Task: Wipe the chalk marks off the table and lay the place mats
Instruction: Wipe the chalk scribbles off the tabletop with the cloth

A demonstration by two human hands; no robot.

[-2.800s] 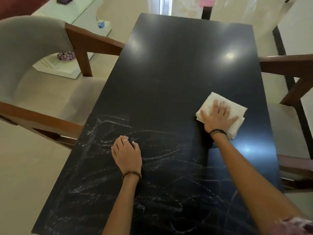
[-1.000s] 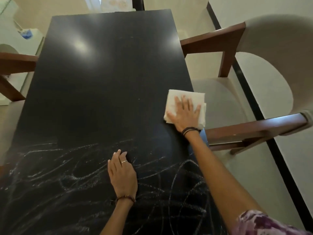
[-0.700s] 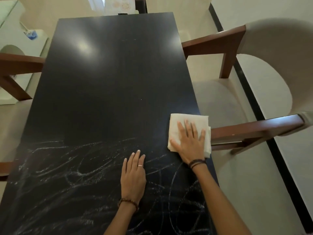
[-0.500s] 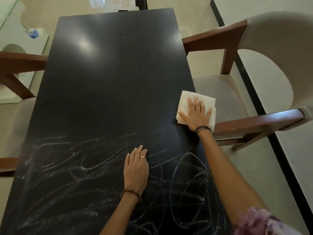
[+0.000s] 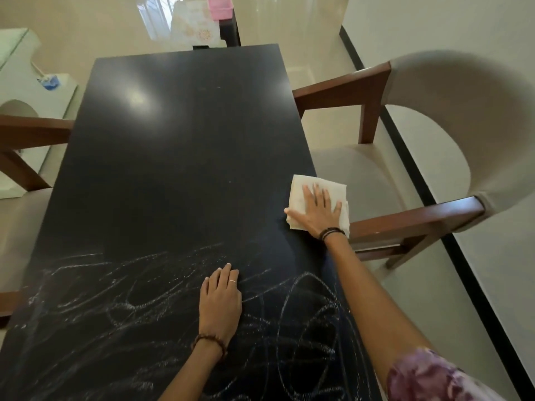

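While flat, right hand (image 5: 318, 211) presses cloth (image 5: 318, 204) beneath | left hand (image 5: 220, 299) flat on chalk marks (image 5: 115, 299)

A long black tabletop (image 5: 179, 157) runs away from the viewer, glossy, with pale light reflections in its far half toward 11 and 1 o'clock. White chalk marks (image 5: 139, 311) scribble across the near half, from the 7 o'clock corner over to the 5 o'clock edge, in loops and streaks; the far half is dark and unmarked. A folded white cloth (image 5: 307, 189) lies flat at the 3 o'clock edge, one corner overhanging the rim, pressed down by the flat right hand (image 5: 320, 212). The left hand (image 5: 220, 299) rests palm down on the chalked area near 6 o'clock, fingers straight.
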